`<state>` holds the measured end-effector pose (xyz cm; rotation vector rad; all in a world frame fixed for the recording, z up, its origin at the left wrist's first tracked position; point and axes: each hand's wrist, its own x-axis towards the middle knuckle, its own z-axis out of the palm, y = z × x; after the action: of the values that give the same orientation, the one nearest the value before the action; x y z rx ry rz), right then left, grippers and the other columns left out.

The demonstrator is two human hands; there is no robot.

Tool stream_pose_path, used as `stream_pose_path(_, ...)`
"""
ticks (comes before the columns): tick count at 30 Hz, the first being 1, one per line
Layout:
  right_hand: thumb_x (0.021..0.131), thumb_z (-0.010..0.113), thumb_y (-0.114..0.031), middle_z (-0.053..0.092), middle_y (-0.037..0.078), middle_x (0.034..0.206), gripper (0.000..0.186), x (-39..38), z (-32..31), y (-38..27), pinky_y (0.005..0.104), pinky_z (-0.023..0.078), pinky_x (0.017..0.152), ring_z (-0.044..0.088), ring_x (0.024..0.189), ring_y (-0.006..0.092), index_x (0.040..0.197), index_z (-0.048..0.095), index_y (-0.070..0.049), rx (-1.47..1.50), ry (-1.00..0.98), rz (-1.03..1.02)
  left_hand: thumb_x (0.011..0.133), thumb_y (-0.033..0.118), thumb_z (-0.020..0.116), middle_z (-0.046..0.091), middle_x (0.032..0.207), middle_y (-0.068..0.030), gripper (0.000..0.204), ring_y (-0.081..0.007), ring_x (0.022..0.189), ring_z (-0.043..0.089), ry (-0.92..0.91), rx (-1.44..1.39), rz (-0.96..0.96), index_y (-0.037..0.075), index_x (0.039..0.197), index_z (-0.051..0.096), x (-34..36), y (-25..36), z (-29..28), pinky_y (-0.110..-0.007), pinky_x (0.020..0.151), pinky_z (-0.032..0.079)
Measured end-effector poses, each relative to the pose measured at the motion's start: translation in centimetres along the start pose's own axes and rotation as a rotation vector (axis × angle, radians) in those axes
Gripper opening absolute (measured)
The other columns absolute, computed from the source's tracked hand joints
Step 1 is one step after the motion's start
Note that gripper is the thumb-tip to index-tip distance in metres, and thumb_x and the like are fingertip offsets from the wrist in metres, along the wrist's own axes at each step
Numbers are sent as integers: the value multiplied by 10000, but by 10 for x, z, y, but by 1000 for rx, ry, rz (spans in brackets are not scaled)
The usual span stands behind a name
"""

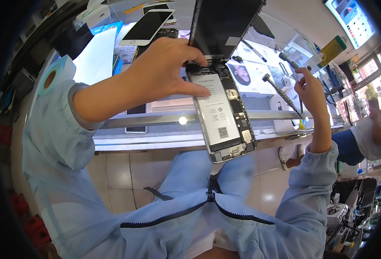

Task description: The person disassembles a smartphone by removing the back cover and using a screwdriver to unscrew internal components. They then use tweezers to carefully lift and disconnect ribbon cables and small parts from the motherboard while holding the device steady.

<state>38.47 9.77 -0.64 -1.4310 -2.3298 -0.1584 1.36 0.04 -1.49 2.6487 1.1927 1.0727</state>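
My left hand [169,64] grips an opened smartphone [243,125] above the counter's front edge. Its thumb presses on the white battery [215,108], and its fingers are at the joint where the lifted black screen [222,26] meets the body. The screen stands up from the far end of the phone, and the circuit parts lie bare along the right side. Out to the right, my right hand [312,93] is raised over the counter with its fingers curled together. A thin dark stick shows just below them; whether they hold it is unclear. A screwdriver [282,93] lies left of this hand.
A white phone [147,28] lies at the back left, near a roll of tape [51,78]. Beyond the lifted screen are a pen-like tool [254,51] and a dark phone [263,26]. A yellow-green bottle [333,49] and a monitor [352,19] stand far right. Another person [367,138] is at the right.
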Motion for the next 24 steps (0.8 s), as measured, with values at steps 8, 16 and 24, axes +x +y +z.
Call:
stream_pose_path(8, 943, 475, -101, 605, 97, 929, 398, -22, -33, 6, 216, 469, 685, 581, 802, 114, 1325, 472, 12, 1408, 443, -109, 579, 251, 875, 613, 789, -75, 456, -175, 665, 571, -12, 6, -30, 32, 929, 684, -4, -1, -1, -265, 577, 446)
stream_pose_path(16, 918, 544, -63, 581, 154, 1064, 550, -63, 14, -71, 319, 555, 805, 614, 912, 211, 1393, 287, 42, 2261, -80, -160, 581, 240, 873, 617, 818, -67, 455, -178, 684, 583, 0, 9, -41, 49, 948, 684, -2, 1, -1, -265, 601, 470)
stream_pose_path(24, 825, 633, -30, 617, 180, 842, 137, -60, 17, -118, 251, 499, 599, 612, 708, 172, 890, 632, 90, 1259, 133, -305, 582, 224, 872, 635, 880, -82, 461, -195, 750, 622, -26, 7, -75, 42, 959, 680, -4, -1, 0, -279, 664, 503)
